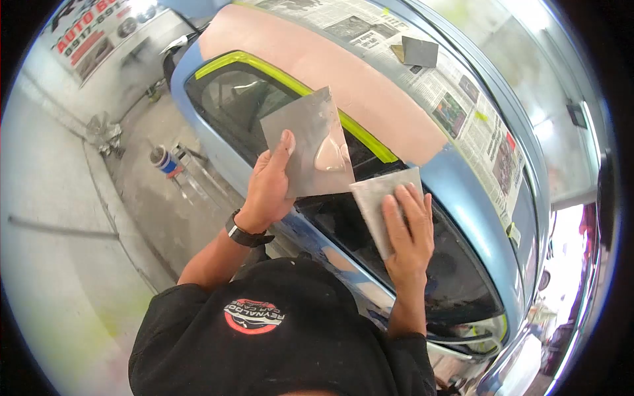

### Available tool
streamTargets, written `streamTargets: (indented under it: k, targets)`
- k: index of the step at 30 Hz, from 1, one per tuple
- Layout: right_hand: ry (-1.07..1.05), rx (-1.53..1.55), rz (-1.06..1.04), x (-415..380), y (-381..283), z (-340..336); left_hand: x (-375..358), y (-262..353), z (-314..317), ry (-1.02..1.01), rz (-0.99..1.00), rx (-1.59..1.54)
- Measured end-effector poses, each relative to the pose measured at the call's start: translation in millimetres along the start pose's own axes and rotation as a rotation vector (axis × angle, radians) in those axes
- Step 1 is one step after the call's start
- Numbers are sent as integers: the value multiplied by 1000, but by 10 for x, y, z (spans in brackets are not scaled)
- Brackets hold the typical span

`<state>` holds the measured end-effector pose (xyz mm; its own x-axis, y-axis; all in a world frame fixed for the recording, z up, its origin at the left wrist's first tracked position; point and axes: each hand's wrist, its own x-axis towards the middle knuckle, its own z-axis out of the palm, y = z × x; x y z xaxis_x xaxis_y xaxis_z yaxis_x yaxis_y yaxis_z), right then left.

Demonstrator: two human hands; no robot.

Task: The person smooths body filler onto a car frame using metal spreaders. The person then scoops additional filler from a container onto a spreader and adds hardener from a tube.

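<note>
Seen from a head camera looking down past a black shirt (277,343) with a round red logo, beside a light blue car (462,198).

Left hand (267,188), with a black wristwatch (246,234) on the wrist, closed around the lower left corner of a grey metal plate (310,145): thumb pressed flat on the face, fingers hidden behind. A glossy beige smear of putty (330,155) sitting on the plate's lower right part. Plate held tilted in the air over the car's dark side window (251,99).

Right hand (409,231) gripping a smaller grey spreader (380,198): four fingers laid flat along its face, thumb out of sight. Spreader's upper left corner touching or just overlapping the lower right corner of the plate; cannot tell which.

Above the window, yellow-green masking tape (297,82) along its upper edge, then a broad pink primed patch (343,72) on the roof edge. Newspaper (429,86) spread over the roof, with a dark grey sheet (419,51) lying on it near the top of the view.

On the concrete floor at left, a small can (162,160), well apart from both hands. A shop banner (92,30) in the top left corner.
</note>
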<state>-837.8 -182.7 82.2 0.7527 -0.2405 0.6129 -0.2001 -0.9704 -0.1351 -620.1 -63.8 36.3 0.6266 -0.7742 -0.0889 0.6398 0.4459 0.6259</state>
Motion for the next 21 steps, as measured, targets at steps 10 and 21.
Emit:
streamTargets:
  k: [10, 21]
  targets:
    - [-148, -247, -3, 980, -623, 796, 764, 704, -308, -147, -37, 483]
    - [394, 725, 1035, 694, -517, 589, 2745, 1751, -97, -168, 105, 250]
